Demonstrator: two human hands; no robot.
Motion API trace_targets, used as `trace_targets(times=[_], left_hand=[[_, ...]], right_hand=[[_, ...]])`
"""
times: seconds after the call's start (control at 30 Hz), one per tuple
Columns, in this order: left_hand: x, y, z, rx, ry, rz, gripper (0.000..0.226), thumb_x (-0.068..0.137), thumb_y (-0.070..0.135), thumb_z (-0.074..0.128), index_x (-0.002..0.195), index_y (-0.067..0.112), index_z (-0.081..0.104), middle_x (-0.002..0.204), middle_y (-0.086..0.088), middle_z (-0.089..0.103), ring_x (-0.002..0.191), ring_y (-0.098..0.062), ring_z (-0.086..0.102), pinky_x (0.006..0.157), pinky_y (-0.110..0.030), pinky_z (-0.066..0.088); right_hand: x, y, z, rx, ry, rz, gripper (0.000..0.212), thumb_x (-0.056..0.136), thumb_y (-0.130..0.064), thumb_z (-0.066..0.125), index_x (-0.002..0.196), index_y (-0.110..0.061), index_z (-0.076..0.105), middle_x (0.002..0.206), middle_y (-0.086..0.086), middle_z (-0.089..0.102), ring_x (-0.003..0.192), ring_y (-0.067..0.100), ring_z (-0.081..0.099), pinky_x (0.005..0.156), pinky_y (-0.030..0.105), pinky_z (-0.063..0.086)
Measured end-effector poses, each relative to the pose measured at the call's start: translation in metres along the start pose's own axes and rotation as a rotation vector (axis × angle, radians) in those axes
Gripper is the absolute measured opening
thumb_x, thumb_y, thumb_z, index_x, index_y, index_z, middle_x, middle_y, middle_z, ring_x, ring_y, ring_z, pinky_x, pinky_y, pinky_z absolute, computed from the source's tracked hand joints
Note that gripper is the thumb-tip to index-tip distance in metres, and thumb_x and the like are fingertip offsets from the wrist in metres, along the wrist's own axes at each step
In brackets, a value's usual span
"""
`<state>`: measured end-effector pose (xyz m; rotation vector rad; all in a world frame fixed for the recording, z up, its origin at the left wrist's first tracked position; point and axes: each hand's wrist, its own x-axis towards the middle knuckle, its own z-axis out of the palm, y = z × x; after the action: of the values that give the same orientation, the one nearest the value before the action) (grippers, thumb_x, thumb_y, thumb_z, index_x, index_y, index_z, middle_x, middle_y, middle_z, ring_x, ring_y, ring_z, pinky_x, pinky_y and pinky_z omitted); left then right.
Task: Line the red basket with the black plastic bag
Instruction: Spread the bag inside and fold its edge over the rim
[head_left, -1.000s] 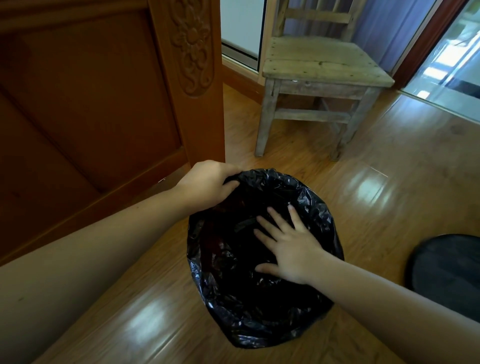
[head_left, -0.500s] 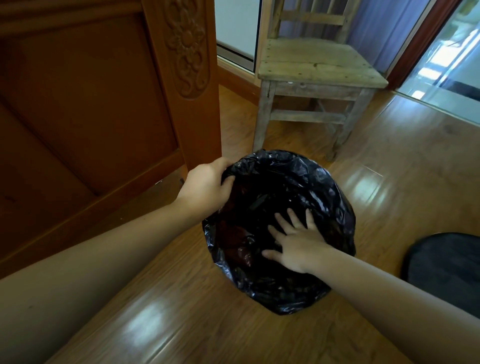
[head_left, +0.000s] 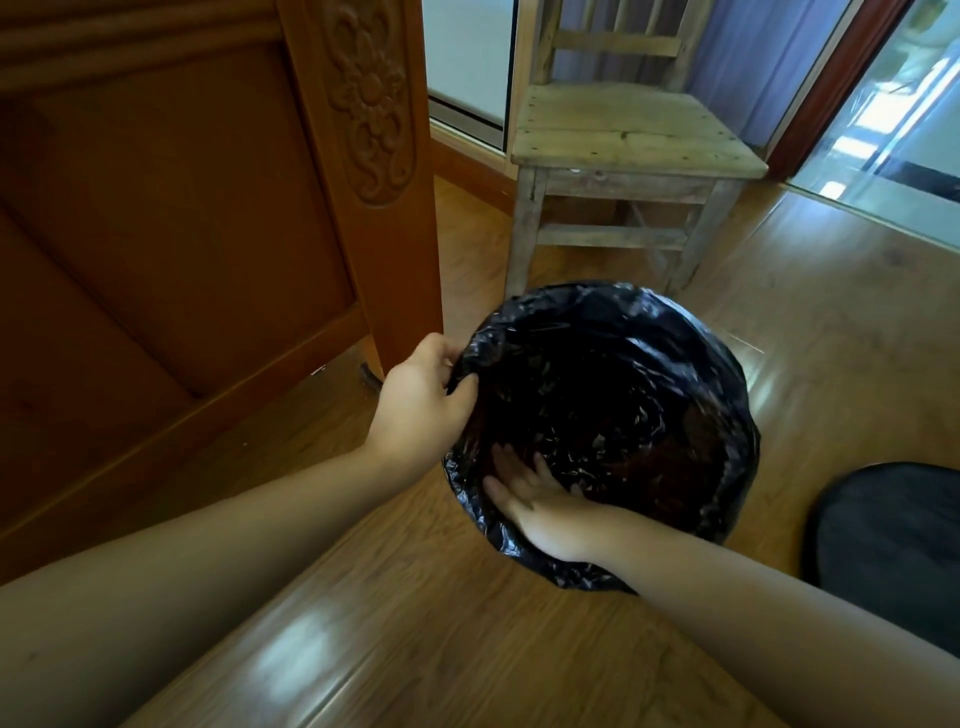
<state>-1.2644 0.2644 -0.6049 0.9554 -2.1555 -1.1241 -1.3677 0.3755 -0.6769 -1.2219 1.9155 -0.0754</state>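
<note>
A black plastic bag (head_left: 623, 332) covers a round basket standing on the wooden floor, folded over the whole rim, so the basket's red shows only faintly through the plastic inside. My left hand (head_left: 421, 400) grips the bag-covered rim on the left side, thumb inside. My right hand (head_left: 535, 504) reaches in over the near rim, fingers spread flat against the bag on the inner wall.
A carved wooden bed frame (head_left: 208, 208) stands close on the left. A worn wooden chair (head_left: 623, 140) stands just behind the basket. A dark round object (head_left: 898, 551) lies on the floor at the right. Glass doors (head_left: 904, 119) are at the far right.
The basket now shows its open mouth wider and sits further right. My right hand has slid from the bag's middle down to the near inner wall. My left hand keeps its grip on the rim.
</note>
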Motion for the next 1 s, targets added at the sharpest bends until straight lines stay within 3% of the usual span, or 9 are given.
trace_targets(times=[0.17, 0.27, 0.33, 0.43, 0.57, 0.7, 0.83, 0.9, 1.0], left_hand=[[-0.002, -0.008, 0.0, -0.101, 0.014, -0.133, 0.011, 0.088, 0.017, 0.054, 0.096, 0.021, 0.049, 0.086, 0.007, 0.059, 0.081, -0.008, 0.059, 0.068, -0.029, 0.053], [-0.003, -0.007, 0.004, -0.194, -0.03, -0.215, 0.011, 0.086, 0.015, 0.056, 0.089, 0.023, 0.049, 0.09, -0.003, 0.064, 0.084, -0.018, 0.062, 0.074, -0.039, 0.055], [-0.006, -0.004, 0.009, -0.247, -0.059, -0.286, 0.011, 0.085, 0.013, 0.056, 0.085, 0.021, 0.048, 0.094, -0.013, 0.064, 0.086, -0.027, 0.063, 0.078, -0.051, 0.053], [-0.011, 0.002, 0.017, -0.333, -0.105, -0.32, 0.009, 0.085, 0.014, 0.056, 0.084, 0.017, 0.048, 0.096, -0.021, 0.063, 0.088, -0.036, 0.062, 0.077, -0.059, 0.05], [-0.011, 0.002, 0.013, -0.398, -0.131, -0.302, 0.01, 0.086, 0.011, 0.055, 0.085, 0.019, 0.049, 0.091, -0.014, 0.064, 0.087, -0.035, 0.063, 0.072, -0.053, 0.054], [-0.004, 0.0, 0.007, -0.21, -0.142, -0.26, 0.007, 0.087, 0.016, 0.055, 0.091, 0.018, 0.049, 0.093, -0.017, 0.063, 0.084, -0.033, 0.063, 0.072, -0.053, 0.054], [0.006, 0.003, 0.002, 0.039, -0.099, -0.193, 0.014, 0.088, 0.021, 0.053, 0.1, 0.016, 0.047, 0.086, -0.008, 0.061, 0.076, -0.022, 0.06, 0.07, -0.049, 0.054], [0.008, 0.004, -0.001, 0.086, -0.112, -0.166, 0.016, 0.088, 0.02, 0.052, 0.102, 0.016, 0.047, 0.086, -0.008, 0.063, 0.074, -0.022, 0.062, 0.068, -0.048, 0.055], [0.009, 0.003, -0.007, 0.148, -0.164, -0.149, 0.022, 0.089, 0.02, 0.052, 0.109, 0.017, 0.045, 0.096, -0.007, 0.063, 0.079, -0.02, 0.062, 0.069, -0.042, 0.056]], right_hand=[[-0.011, 0.006, -0.017, -0.115, 0.078, -0.082, 0.065, 0.087, -0.064, 0.011, 0.142, -0.034, -0.007, 0.154, -0.01, -0.01, 0.138, 0.016, -0.017, 0.111, 0.052, -0.008], [-0.016, 0.002, -0.022, 0.198, 0.255, -0.131, 0.064, 0.089, -0.06, 0.017, 0.142, -0.032, -0.006, 0.155, -0.005, -0.006, 0.14, 0.016, -0.007, 0.113, 0.05, 0.001], [-0.014, -0.004, -0.026, 0.432, 0.375, -0.148, 0.063, 0.092, -0.053, 0.022, 0.142, -0.03, -0.008, 0.155, -0.001, -0.007, 0.14, 0.018, -0.002, 0.114, 0.041, 0.007], [-0.004, -0.022, -0.028, 0.443, 0.461, -0.165, 0.056, 0.096, -0.044, 0.02, 0.141, -0.031, -0.01, 0.154, 0.001, -0.009, 0.14, 0.02, -0.002, 0.114, 0.042, 0.007], [0.007, -0.033, -0.022, 0.494, 0.403, -0.102, 0.052, 0.096, -0.043, 0.014, 0.139, -0.033, -0.014, 0.154, 0.002, -0.01, 0.14, 0.022, 0.0, 0.114, 0.044, 0.006], [0.003, -0.028, -0.023, 0.412, 0.337, -0.114, 0.054, 0.096, -0.045, 0.014, 0.141, -0.03, -0.012, 0.154, 0.003, -0.007, 0.14, 0.022, -0.005, 0.113, 0.044, 0.002], [-0.015, -0.021, -0.012, 0.249, 0.244, -0.153, 0.057, 0.094, -0.052, 0.014, 0.142, -0.033, -0.009, 0.155, -0.003, -0.003, 0.14, 0.019, -0.008, 0.112, 0.05, -0.001], [-0.02, -0.013, -0.012, 0.037, 0.278, -0.155, 0.061, 0.091, -0.056, 0.013, 0.142, -0.031, -0.011, 0.155, -0.003, -0.006, 0.139, 0.021, -0.012, 0.109, 0.053, -0.007], [-0.021, 0.007, -0.028, -0.502, 0.507, -0.216, 0.068, 0.085, -0.062, 0.009, 0.141, -0.029, -0.01, 0.153, -0.002, -0.011, 0.136, 0.027, -0.022, 0.101, 0.052, -0.024]])
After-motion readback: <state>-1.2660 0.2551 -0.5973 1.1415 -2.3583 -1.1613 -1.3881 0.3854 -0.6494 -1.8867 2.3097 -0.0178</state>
